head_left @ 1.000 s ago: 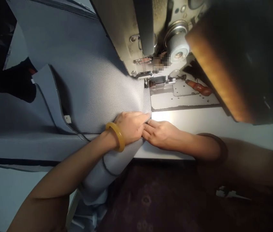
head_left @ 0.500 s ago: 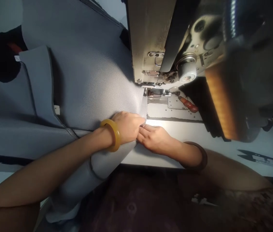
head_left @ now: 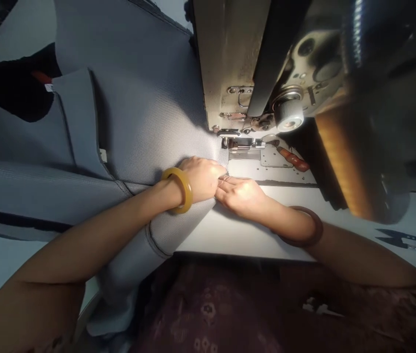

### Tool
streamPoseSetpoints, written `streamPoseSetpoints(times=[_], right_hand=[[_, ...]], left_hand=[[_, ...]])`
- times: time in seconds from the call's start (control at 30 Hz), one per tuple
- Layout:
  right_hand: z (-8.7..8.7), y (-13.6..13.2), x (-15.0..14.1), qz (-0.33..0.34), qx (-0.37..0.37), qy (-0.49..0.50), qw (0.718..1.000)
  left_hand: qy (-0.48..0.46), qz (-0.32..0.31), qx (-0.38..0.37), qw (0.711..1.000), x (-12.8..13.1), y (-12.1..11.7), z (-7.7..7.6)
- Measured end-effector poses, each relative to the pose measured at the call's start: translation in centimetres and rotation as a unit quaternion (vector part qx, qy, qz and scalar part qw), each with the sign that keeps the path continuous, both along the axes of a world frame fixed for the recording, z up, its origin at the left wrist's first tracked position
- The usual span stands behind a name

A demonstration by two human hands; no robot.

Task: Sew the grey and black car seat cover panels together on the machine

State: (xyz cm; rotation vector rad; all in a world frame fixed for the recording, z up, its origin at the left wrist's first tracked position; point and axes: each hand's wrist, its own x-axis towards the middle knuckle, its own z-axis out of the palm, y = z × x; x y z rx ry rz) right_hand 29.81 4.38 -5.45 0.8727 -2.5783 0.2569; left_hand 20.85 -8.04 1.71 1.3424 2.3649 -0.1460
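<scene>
A large piece of grey textured fabric (head_left: 149, 117) runs up to the needle area of a sewing machine (head_left: 230, 63). My left hand (head_left: 202, 179), with a yellow bangle (head_left: 182, 191) at the wrist, is closed on the fabric's right edge, just in front of the presser foot (head_left: 225, 141). Right beside it, my right hand (head_left: 241, 196) pinches the same edge, its fingertips against those of my left. A brown bangle (head_left: 313, 225) circles the right wrist. The fingertips and the folded edge between them are partly hidden.
A wooden-handled tool (head_left: 292, 159) lies on the machine bed right of the foot. Thread snips (head_left: 410, 240) rest on the white table (head_left: 263, 242) at far right. A lit lamp-like part (head_left: 336, 162) hangs at right. Part of the fabric drapes over the table's front edge.
Both hands, still gripping the fabric edge, have shifted slightly up toward the presser foot, and the fabric has moved with them. The whole view has shifted a little.
</scene>
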Motion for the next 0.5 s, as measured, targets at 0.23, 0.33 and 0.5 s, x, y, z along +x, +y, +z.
streamPoseSetpoints(times=[0.23,0.33,0.5], right_hand=[[-0.4,0.5,-1.2,-0.031,-0.007,-0.009,0.999],[-0.4,0.8,-1.7,-0.041,-0.018,-0.014,0.999],[-0.5,1.5,-2.5,-0.059,-0.017,-0.05,0.997]], left_hand=[[0.015,0.005,0.014,1.0,-1.3,0.8,-0.2],[0.03,-0.008,0.0,1.0,-1.8,1.3,-0.3],[0.051,-0.019,-0.007,0.998,-2.7,1.8,-0.2]])
